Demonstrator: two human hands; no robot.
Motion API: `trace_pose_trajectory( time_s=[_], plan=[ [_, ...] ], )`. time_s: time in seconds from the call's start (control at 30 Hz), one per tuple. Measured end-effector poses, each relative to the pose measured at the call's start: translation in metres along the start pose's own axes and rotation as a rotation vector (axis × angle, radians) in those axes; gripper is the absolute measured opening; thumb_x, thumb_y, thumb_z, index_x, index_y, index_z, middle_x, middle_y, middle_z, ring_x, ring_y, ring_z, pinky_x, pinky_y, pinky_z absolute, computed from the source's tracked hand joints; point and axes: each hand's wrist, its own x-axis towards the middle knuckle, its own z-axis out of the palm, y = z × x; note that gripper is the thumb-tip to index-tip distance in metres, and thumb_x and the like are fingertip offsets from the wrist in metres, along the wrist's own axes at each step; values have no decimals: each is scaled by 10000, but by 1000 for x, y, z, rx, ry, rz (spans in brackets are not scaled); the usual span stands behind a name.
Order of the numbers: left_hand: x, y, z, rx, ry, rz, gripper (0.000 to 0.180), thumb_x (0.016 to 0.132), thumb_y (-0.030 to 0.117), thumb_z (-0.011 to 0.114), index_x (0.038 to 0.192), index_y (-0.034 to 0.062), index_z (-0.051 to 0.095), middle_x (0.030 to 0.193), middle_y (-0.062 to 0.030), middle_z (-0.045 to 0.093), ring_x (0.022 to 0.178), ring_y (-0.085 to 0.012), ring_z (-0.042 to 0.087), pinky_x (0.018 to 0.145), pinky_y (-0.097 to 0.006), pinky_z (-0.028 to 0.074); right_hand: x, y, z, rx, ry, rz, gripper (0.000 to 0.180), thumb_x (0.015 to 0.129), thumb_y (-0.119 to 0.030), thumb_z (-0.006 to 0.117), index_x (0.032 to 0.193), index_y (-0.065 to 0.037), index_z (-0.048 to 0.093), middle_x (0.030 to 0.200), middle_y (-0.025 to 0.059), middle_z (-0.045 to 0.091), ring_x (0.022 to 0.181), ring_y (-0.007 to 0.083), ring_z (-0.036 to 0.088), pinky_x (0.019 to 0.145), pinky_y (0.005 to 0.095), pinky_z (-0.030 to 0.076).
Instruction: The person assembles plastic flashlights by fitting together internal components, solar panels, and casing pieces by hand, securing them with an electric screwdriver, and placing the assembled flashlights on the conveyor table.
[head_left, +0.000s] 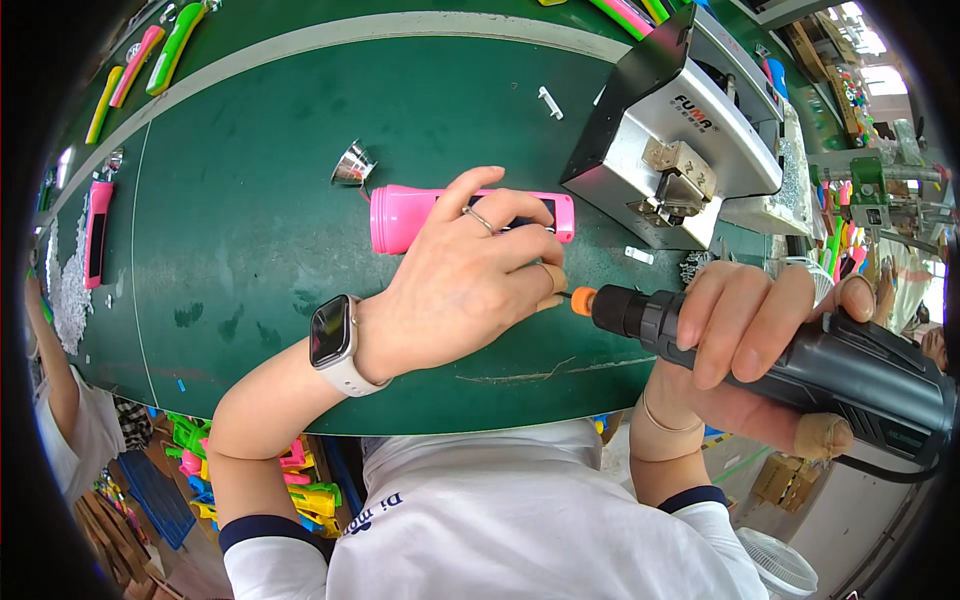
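Note:
A pink flashlight body point(398, 220) lies sideways on the green table, its wide end to the left. My left hand point(465, 270) rests over its middle with bent fingers around it, hiding part of the dark panel. Beside the wide end stands a shiny reflector cup point(352, 165), which a thin wire seems to join to the body. My right hand point(745, 320) is closed around a black electric screwdriver point(870, 385) with an orange collar. Its bit points left and reaches my left thumb and fingertips; whether a screw is there is hidden.
A metal screw feeder point(735, 140) stands at the right back. Small white plastic pieces point(638, 256) lie near it. Another pink flashlight point(97, 230) is at the left edge, and coloured ones point(178, 50) lie beyond the curved strip. Another person point(65, 400) sits at far left.

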Motion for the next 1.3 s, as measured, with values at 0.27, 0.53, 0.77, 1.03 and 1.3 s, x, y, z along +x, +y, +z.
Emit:
trace_pose_trajectory(
  time_s=[0.27,0.53,0.77,1.03,1.3],
  plan=[
    [-3,-2,-1,-111,73,-83,155,650,126,741,797,128,692,902,22,608,1000,-194,549,978,-483,338,5,-3,5,-70,-29,-41,706,804,-574,604,1263,-104,346,746,4,495,522,97,496,554,277,436],
    [-4,-2,2,-98,26,-66,239,665,160,740,894,120,687,973,7,603,1038,-201,534,991,-491,324,1,0,7,-140,-27,-75,736,797,-582,610,1297,-113,341,753,20,498,517,113,491,539,290,433],
    [7,-6,-30,296,-98,-243,574,679,334,729,1171,84,570,1138,-63,557,1117,-266,487,1001,-516,307,4,14,-8,-230,3,-118,789,801,-638,553,1348,-123,315,749,52,501,509,146,483,511,312,426],
    [-4,-27,-25,293,-180,-264,474,703,311,736,1070,43,602,902,-81,617,841,-256,583,813,-374,442,5,30,-14,-220,100,-57,764,805,-673,511,1317,-129,350,721,51,495,487,143,464,485,323,418],
    [-5,-27,-24,268,-160,-264,463,694,297,741,1052,39,605,894,-80,615,824,-253,582,770,-367,448,7,27,-13,-205,24,-123,755,801,-675,515,1315,-140,370,734,42,496,503,140,475,501,307,417]
  ],
)
